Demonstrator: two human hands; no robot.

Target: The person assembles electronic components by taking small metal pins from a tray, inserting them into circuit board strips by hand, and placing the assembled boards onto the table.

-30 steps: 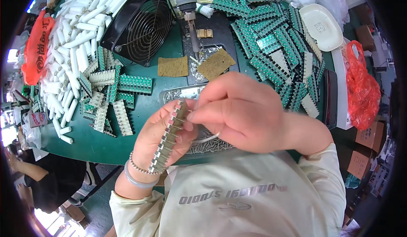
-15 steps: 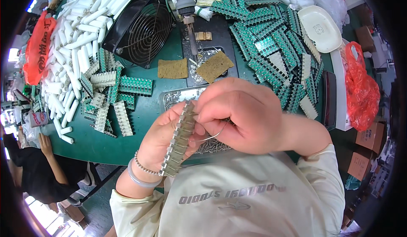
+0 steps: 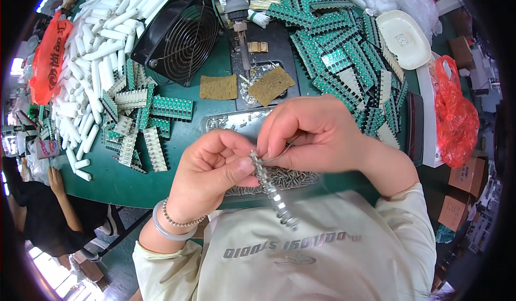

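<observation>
My left hand (image 3: pixel 201 172) pinches one end of a narrow circuit board strip (image 3: pixel 276 197) lined with metal tabs. The strip is seen nearly edge on and slants down toward my shirt, its lower end blurred. My right hand (image 3: pixel 328 134) is closed on a thin, curved metal wire-like piece (image 3: pixel 286 149), whose near end meets the strip by my left fingertips. Whether it is a plain wire or a tool's arm cannot be made out. Beneath both hands is a clear tray (image 3: pixel 206 122) of small metal pins (image 3: pixel 293 180), partly covered by them.
Green circuit strips (image 3: pixel 344 48) are heaped at right, a smaller pile (image 3: pixel 172 108) at left beside white tubes (image 3: pixel 102 48). A black fan (image 3: pixel 185 37), soldering iron (image 3: pixel 244 53) and two brown pads (image 3: pixel 219 87) stand ahead. At left, another person's hand (image 3: pixel 56 181) touches the table.
The strip has turned from showing its flat face to nearly edge on, its lower end swinging right. My left hand has shifted slightly right; the right fingers have moved close to the strip's top end.
</observation>
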